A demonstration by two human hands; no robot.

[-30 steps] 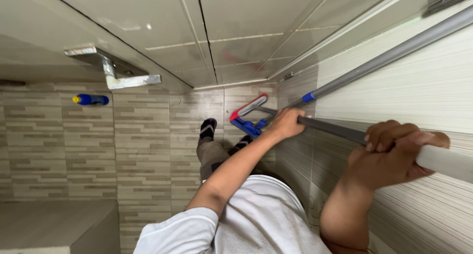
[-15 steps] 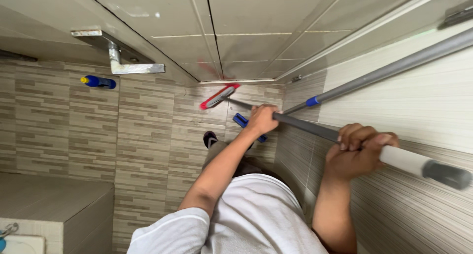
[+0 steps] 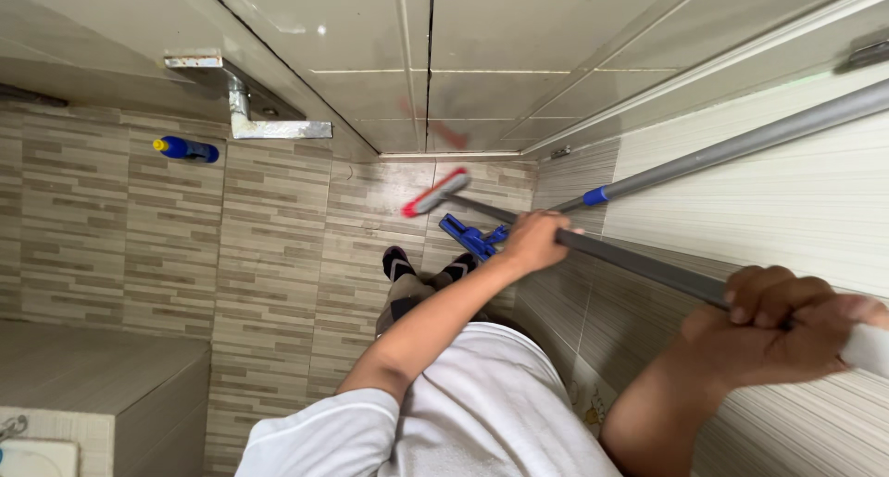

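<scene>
Nearest the camera, the right hand is wrapped tight around the upper end of a long mop handle, fingers curled over the dark shaft just where a pale grip begins at the frame's edge. Further down the same shaft, the left hand is closed around it too, arm stretched out over a white shirt. The handle runs on past the socked feet to a red brush head, which rests tilted on the striped floor tiles close to the far corner, near where the floor meets the pale wall. The floor shows no clear wet streak or foam, so how much has been scrubbed cannot be told; the head sits at the far end of the room, with the wider floor to the left looking dry. A second mop with a blue head leans on the right wall just beside it. Well apart, a blue bottle lies by the left wall.
</scene>
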